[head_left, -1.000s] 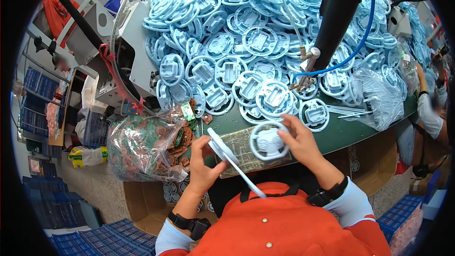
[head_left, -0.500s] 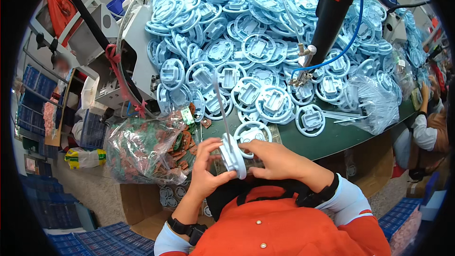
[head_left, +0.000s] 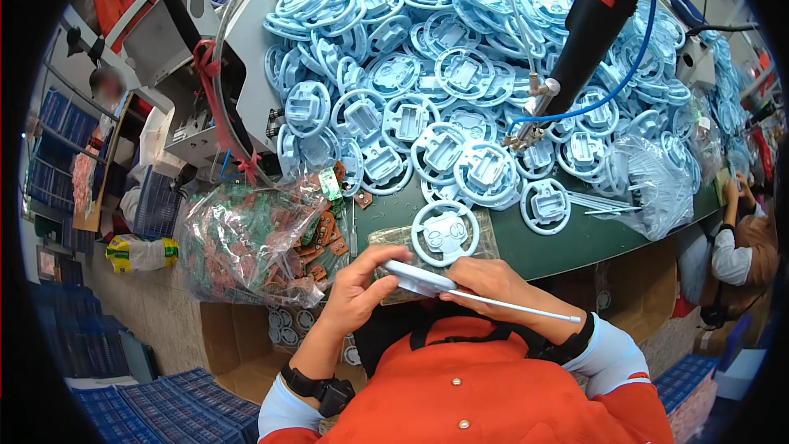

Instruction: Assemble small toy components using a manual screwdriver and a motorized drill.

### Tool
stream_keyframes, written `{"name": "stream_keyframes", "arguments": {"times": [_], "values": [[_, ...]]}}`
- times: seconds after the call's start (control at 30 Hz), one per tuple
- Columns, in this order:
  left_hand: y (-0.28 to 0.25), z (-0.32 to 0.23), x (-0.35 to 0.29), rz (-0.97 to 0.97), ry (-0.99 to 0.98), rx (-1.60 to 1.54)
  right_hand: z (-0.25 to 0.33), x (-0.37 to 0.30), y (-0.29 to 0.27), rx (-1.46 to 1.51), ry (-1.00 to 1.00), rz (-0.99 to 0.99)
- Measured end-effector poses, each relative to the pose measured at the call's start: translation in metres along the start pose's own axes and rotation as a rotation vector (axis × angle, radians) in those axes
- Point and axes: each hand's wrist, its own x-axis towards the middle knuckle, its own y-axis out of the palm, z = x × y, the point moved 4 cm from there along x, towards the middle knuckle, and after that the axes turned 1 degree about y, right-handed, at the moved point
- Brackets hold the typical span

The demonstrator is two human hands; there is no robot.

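Observation:
In front of my chest, a light-blue round plastic part is held nearly flat, seen from its edge. From it a thin pale stick slants down to the right, over my right wrist. My left hand is closed on the part's left side, thumb on the near face. My right hand grips its right end with fingers curled; the fingertips are partly hidden. Just beyond the hands, a light-blue ring-shaped part with two round marks lies on a brownish mat.
A large heap of similar blue parts covers the green table. A black powered driver hangs over it. Left lies a clear bag of small circuit boards; right, pale sticks beside a plastic bag. A co-worker sits far right.
The held part has turned from upright to nearly flat. Its stick has swung from pointing up and away to pointing right and toward me. Both hands still hold the part.

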Motion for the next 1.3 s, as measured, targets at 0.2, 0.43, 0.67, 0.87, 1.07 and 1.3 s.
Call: {"name": "stream_keyframes", "arguments": {"times": [0.2,0.43,0.67,0.87,1.07,1.3], "values": [[0.004,0.002,-0.006,-0.012,-0.07,0.022,0.005,-0.002,0.008,0.11,0.003,0.016],[-0.011,0.002,-0.04,-0.372,-0.061,-0.06,0.035,0.022,0.03,0.265,0.075,0.307],[-0.076,-0.016,-0.099,-0.373,-0.305,0.045,0.021,0.046,0.026,0.104,-0.006,0.659],[-0.207,-0.001,-0.239,-0.238,-0.927,0.523,-0.042,0.125,-0.004,-0.564,-0.172,-0.175],[-0.154,-0.013,-0.197,-0.033,-0.805,1.012,-0.075,0.185,0.029,-0.91,-0.25,-0.113],[-0.057,-0.032,-0.042,-0.071,0.086,0.799,-0.078,0.211,0.031,-0.948,0.023,0.24]]}}
